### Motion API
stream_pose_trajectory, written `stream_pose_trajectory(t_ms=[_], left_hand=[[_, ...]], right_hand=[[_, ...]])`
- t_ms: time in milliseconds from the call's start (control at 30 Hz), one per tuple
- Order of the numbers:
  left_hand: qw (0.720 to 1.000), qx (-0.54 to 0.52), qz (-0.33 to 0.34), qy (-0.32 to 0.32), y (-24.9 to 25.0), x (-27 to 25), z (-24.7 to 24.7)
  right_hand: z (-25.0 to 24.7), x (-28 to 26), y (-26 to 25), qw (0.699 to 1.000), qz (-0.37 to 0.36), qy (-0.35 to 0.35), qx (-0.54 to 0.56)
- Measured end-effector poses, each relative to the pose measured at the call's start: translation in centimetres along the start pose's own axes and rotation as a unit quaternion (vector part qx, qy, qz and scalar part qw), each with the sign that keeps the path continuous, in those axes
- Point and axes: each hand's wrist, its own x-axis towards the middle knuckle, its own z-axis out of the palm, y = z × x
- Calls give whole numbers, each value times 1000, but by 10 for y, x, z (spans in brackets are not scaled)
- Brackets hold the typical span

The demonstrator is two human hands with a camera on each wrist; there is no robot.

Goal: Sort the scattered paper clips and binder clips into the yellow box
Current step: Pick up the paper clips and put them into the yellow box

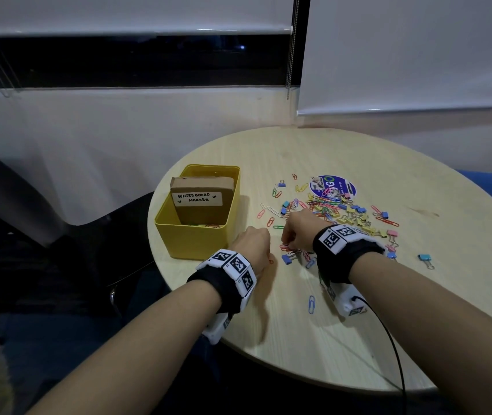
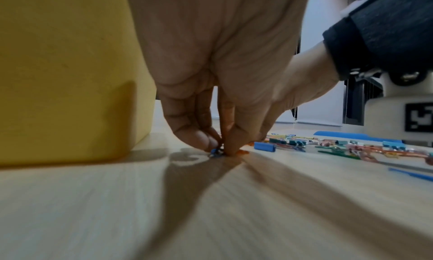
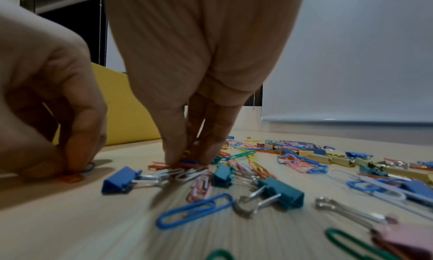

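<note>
The yellow box (image 1: 192, 239) stands at the left of the round table, with a brown carton (image 1: 201, 202) inside it. A heap of coloured paper clips and binder clips (image 1: 337, 211) lies to its right. Just right of the box, my left hand (image 2: 219, 150) is down on the table, thumb and fingers pinching a small blue paper clip (image 2: 214, 152); an orange clip (image 2: 242, 152) lies against the fingertips. My right hand (image 3: 187, 161) is at the heap's near edge, its fingertips pinching a few red and blue paper clips (image 3: 185, 164) off the wood. A blue binder clip (image 3: 121, 179) lies in front of it.
A round printed sticker (image 1: 333, 185) sits on the table behind the heap. Stray clips lie nearer me: a blue paper clip (image 1: 311, 304) and a light-blue binder clip (image 1: 424, 258). A black cable (image 1: 388, 339) runs from my right wrist. A dark chair (image 1: 14, 205) stands left of the table.
</note>
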Motion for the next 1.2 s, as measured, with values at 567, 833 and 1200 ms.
stream_pose_trajectory(t_ms=[567,833,1200], left_hand=[[998,-61,7,-3,-6,3,7],[999,-46,15,16,-6,-5,11],[1000,-1,19,18,-6,-25,11]], right_hand=[[2,-4,-1,998,14,-46,-35],[1,-14,0,999,6,-20,-36],[-16,-28,-8,1000,11,22,6]])
